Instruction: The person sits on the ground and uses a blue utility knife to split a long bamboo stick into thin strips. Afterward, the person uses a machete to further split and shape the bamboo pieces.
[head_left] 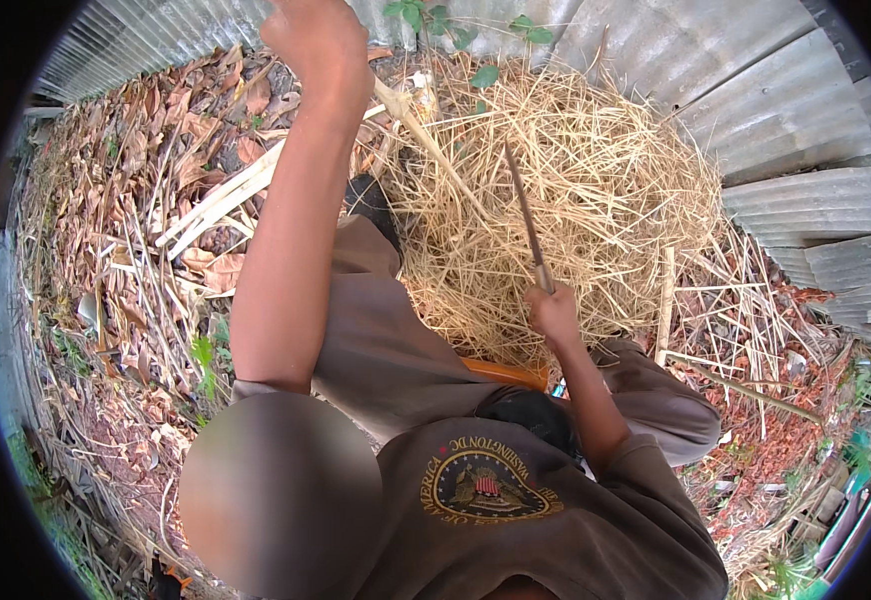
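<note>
My left hand (314, 38) is raised far forward in a fist, closed on a long pale stalk (434, 150) that slants down over a big heap of dry straw (596, 180). Lower and to the right, my right hand (554, 314) grips the handle of a knife. The knife's thin blade (523, 205) points up and away over the straw, just right of the stalk. I am crouched, with brown trousers (376, 330) and a brown shirt in the lower middle of the view.
Corrugated metal sheets (786, 110) wall in the back and right. Dry leaves and pale split stalks (216, 200) cover the ground on the left. An orange object (504, 373) shows between my knees. Loose sticks (668, 300) lie right of the heap.
</note>
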